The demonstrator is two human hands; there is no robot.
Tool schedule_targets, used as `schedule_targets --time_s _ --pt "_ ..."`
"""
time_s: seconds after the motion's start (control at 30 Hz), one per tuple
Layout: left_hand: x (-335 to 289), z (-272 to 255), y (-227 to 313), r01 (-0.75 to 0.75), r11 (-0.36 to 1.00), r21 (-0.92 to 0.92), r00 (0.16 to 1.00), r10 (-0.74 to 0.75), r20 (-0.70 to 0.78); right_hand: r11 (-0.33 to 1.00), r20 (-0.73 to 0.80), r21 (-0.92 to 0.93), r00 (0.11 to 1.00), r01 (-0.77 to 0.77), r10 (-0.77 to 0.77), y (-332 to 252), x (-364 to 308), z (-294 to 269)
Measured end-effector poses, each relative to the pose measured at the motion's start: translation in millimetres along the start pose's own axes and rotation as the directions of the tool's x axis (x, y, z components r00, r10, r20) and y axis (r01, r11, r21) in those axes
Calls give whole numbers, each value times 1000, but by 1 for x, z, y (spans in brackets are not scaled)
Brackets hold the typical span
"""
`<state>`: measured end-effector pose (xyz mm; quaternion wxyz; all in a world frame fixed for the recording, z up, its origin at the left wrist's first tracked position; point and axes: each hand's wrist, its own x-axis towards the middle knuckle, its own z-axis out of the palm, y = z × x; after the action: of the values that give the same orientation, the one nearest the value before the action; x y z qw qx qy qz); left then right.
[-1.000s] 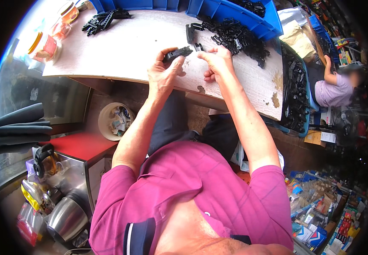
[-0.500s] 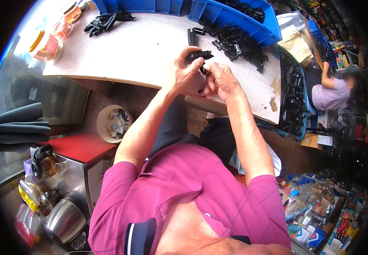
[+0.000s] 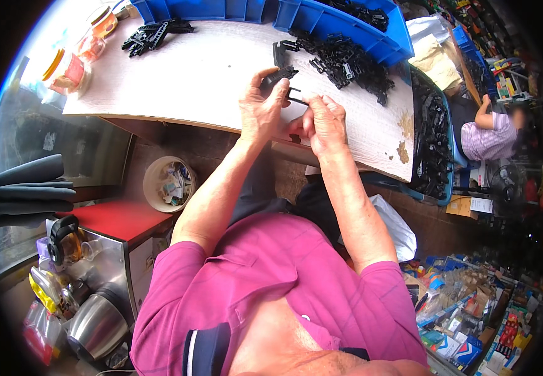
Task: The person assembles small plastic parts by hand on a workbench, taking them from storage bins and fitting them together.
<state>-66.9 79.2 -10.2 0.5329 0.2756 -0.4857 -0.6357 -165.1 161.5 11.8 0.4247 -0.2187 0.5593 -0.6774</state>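
Observation:
My left hand (image 3: pixel 258 111) is closed around a black elongated plastic part (image 3: pixel 276 78), held above the near part of the table. Just to the right, my right hand (image 3: pixel 326 124) pinches a small black forked piece (image 3: pixel 295 96), whose prongs point toward the left hand's part. Whether the two pieces touch is hard to tell. Beyond the hands lies a loose heap of black plastic parts (image 3: pixel 350 66), with a dark upright block (image 3: pixel 279 54) at its left end. A smaller stack of long black parts (image 3: pixel 152 35) rests at the far left.
Blue bins (image 3: pixel 372 39) line the table's far edge. A tub of black parts (image 3: pixel 431 147) stands off the table's right end. Lidded jars (image 3: pixel 64 70) sit at the left. Below are a waste bucket (image 3: pixel 153 188) and a red-topped cabinet (image 3: pixel 118 216). Another person (image 3: pixel 488 135) sits at right.
My hands have drawn slightly left and the right one lower. The forked piece in my right fingers now shows plainly between the hands, where it was mostly hidden.

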Motion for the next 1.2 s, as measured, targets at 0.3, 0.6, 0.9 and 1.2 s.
schedule_targets --time_s 0.3,0.6,0.9,1.2 --pt "1 -11 0 29 962 272 949 -112 295 998 85 25 995 58 -60 -21 3 -11" --pt "-6 -7 1 -42 932 361 918 -107 382 999 27 -15 998 50 -50 -13 2 -18" --pt "-3 -3 13 -146 913 381 924 -11 382 991 3 137 1000 -3 2 -8 -8 -8" --pt "-6 1 6 173 958 231 945 -227 236 998 -62 3 996 -59 59 -9 -12 -11"
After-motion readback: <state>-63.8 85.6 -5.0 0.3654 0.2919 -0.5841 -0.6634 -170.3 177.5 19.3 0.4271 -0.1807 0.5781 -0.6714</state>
